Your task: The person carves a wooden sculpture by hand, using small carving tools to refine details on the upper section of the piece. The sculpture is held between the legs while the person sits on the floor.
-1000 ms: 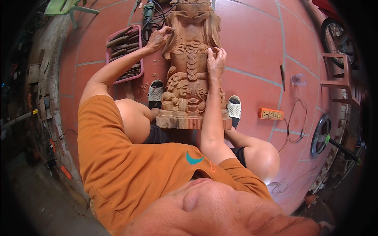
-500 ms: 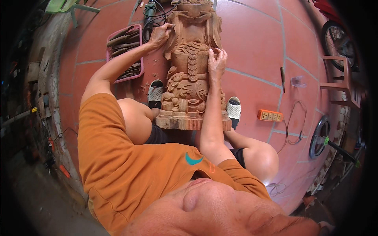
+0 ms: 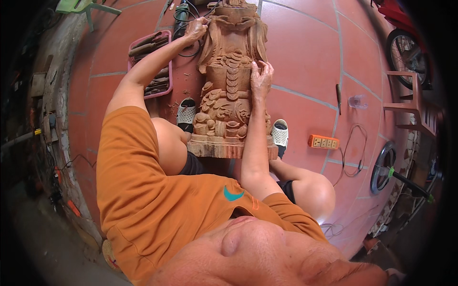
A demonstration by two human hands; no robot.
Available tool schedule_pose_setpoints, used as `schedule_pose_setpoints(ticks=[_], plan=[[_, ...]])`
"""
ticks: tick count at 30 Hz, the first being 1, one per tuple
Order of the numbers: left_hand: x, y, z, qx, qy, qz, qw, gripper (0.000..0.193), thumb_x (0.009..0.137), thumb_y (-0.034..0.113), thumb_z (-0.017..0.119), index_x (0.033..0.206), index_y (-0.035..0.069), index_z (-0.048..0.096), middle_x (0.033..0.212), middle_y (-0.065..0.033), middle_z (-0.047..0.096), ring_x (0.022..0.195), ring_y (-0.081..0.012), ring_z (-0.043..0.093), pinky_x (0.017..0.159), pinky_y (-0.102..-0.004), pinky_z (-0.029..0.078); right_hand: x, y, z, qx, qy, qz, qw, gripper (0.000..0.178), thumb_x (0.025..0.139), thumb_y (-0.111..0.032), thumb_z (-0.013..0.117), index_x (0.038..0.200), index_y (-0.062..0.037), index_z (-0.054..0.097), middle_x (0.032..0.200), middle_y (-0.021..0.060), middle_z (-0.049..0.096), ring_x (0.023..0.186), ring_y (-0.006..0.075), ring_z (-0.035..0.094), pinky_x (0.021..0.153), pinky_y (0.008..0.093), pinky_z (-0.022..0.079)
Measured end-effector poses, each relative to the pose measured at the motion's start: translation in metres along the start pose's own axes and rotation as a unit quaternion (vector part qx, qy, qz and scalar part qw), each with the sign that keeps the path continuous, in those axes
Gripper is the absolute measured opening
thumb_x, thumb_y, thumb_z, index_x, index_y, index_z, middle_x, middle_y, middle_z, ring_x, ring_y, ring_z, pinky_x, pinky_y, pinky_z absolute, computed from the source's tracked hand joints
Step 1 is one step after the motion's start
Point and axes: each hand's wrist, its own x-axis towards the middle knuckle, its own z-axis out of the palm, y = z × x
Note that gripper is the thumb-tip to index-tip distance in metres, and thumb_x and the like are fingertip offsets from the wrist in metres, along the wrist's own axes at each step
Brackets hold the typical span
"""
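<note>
While your legs flank the wooden carving (image 3: 232, 81), it lies on the floor between your feet, lengthwise away from you, its top cut off by the upper edge of the view. Your left hand (image 3: 196, 29) is at the carving's upper left side, fingers curled in; you cannot tell from here whether they grip a small tool, since the knuckles hide the tips. Your right hand (image 3: 262, 78) rests against its right side, thumb and fingers loosely parted with nothing visible between them, and your forearm covers part of the lower right carving. Left of it, your left arm hides part of the pink basket (image 3: 171, 78) and its dark tools (image 3: 149, 46). Behind your left hand, a power tool (image 3: 181, 14) is partly out of sight among black cords. At right, the clear cup (image 3: 358, 101) is faint against the tiles
</note>
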Motion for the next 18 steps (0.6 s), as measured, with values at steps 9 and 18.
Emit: schedule_pose_setpoints(ticks=[9,18], plan=[[-0.011,-0.006,-0.001,0.012,-0.031,0.020,0.999,0.033,0.088,0.020,0.062,0.115,0.002,0.066,0.101,-0.0193,0.071,0.090,-0.0329,0.068,0.082,-0.0391,0.051,-0.001,0.000,0.003,-0.013,0.007,0.001,1.000,0.041,0.089,-0.035,0.068,0.112,-0.0020,0.065,0.129,0.0183,0.053,0.121,0.0349,0.051,0.102,0.0431,0.042],[-0.027,0.009,-0.031,-0.046,-0.142,0.015,0.989,0.033,0.088,0.020,0.063,0.117,0.006,0.069,0.082,-0.0131,0.071,0.072,-0.0217,0.066,0.072,-0.0352,0.052,0.000,-0.003,-0.004,-0.002,-0.003,0.015,1.000,0.040,0.089,-0.036,0.069,0.112,-0.0027,0.065,0.128,0.0179,0.053,0.120,0.0344,0.052,0.101,0.0427,0.043]])
